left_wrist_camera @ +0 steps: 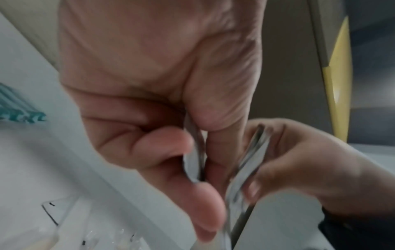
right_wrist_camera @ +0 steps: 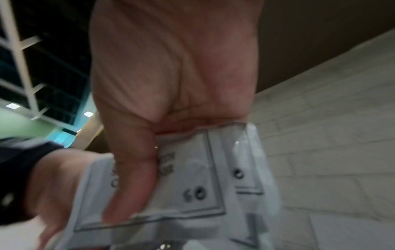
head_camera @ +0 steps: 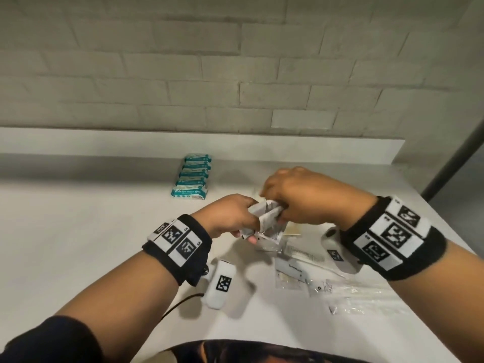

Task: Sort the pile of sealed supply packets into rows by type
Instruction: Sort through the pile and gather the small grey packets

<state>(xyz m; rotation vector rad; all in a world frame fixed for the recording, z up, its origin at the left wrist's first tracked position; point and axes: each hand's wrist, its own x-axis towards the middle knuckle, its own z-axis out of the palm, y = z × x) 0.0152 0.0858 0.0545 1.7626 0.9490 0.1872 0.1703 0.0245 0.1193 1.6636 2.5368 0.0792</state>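
Note:
Both hands meet above the middle of the white table point(head_camera: 78, 231) over a bunch of flat white packets point(head_camera: 265, 218). My left hand point(head_camera: 235, 218) pinches some of them between thumb and fingers point(left_wrist_camera: 171, 147). My right hand point(head_camera: 288, 205) grips other white packets point(right_wrist_camera: 192, 177) with grey printed frames, its thumb point(right_wrist_camera: 132, 177) lying across the top one. A row of several teal-and-white packets point(head_camera: 192, 179) lies further back on the table. More packets lie under the hands: a comb packet point(head_camera: 303, 254), a toothpaste packet point(head_camera: 293, 269) and clear plastic ones point(head_camera: 353, 294).
A brick wall point(head_camera: 235, 61) and a low white ledge point(head_camera: 209, 142) stand behind the table. The table's right edge runs diagonally past my right wrist. A grey post point(head_camera: 455, 158) stands at the far right. Bare table surface spreads to the left.

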